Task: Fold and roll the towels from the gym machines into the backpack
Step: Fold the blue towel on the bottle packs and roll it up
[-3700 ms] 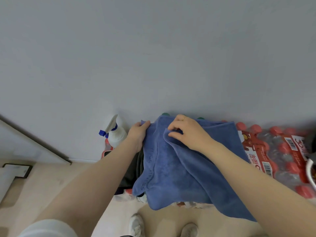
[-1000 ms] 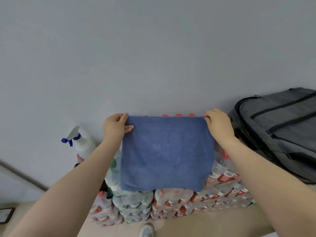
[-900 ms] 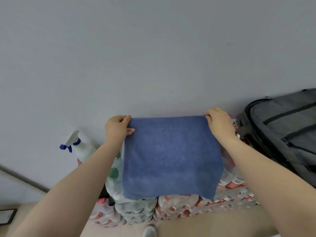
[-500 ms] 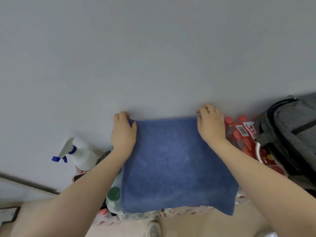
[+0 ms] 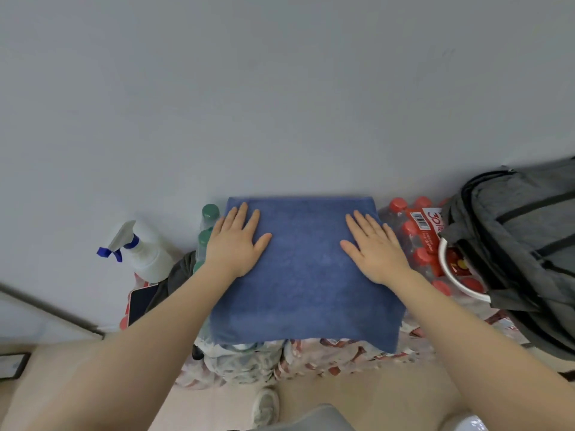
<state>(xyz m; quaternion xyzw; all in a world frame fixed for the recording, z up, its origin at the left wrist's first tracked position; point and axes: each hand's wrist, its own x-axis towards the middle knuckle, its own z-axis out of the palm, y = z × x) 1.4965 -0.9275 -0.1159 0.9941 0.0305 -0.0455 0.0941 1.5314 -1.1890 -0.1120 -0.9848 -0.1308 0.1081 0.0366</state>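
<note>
Towel (image 5: 306, 272) is lying folded flat atop stacked bottle packs (image 5: 417, 244) — left hand (image 5: 235, 244) and right hand (image 5: 375, 248) are pressing it, fingers spread; rolling and packing into the backpack (image 5: 522, 244) are seemingly remaining.

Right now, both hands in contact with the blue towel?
Touching. The head view shows the left hand and the right hand lying flat with fingers spread, palms pressed on the blue towel, with no gap visible.
</note>
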